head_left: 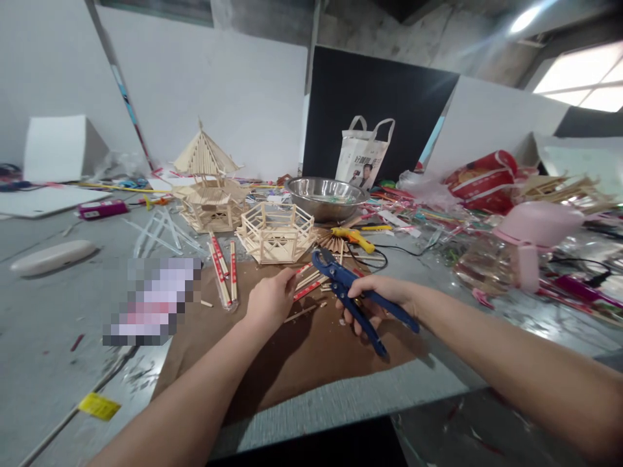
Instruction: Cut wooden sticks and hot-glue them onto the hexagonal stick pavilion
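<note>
Blue cutters (343, 280) fill the curled right hand (382, 287); the left hand (268, 297), back upward, hides whether it pinches anything.

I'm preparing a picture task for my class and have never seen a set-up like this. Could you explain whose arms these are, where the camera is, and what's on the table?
There is no machine: both arms belong to one person, and this single picture comes from a camera worn on their head, looking forward and down.

The right hand holds a blue cutter, its handles spread. The left hand is above a brown sheet; whether it grips anything is hidden.

Around them on the grey table are red-labelled stick packs, an openwork wooden model, a roofed wooden model and a yellow glue gun. Behind are a metal bowl and a printed bag.
</note>
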### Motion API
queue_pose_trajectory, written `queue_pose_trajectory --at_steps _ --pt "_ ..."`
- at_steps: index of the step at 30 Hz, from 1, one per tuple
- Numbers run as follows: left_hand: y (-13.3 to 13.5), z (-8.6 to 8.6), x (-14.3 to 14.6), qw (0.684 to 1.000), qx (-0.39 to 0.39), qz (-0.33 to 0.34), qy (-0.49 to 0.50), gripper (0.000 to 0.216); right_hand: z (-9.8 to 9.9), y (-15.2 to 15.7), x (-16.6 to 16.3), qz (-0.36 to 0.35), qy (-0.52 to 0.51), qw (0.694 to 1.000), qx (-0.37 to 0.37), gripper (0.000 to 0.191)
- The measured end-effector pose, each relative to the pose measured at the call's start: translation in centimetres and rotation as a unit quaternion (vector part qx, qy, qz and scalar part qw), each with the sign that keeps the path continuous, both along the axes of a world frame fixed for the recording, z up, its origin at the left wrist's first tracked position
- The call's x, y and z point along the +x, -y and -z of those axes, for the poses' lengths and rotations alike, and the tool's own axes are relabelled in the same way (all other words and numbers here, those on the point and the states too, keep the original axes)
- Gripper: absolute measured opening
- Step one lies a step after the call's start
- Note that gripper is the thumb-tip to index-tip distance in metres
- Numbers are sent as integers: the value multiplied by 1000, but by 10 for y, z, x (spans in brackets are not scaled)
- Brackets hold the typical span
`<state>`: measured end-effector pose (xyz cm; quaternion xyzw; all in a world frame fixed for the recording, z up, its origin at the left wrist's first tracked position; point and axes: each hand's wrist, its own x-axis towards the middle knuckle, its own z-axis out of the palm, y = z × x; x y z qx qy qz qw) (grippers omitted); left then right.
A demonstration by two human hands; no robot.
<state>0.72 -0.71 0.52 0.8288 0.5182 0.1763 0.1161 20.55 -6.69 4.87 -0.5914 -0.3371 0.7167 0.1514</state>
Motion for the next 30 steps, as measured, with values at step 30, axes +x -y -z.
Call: queue_pose_trajectory --at_steps 30 --pt "3 3 6 917 -99 143 360 31 28 -5 -18 -81 531 676 505 52"
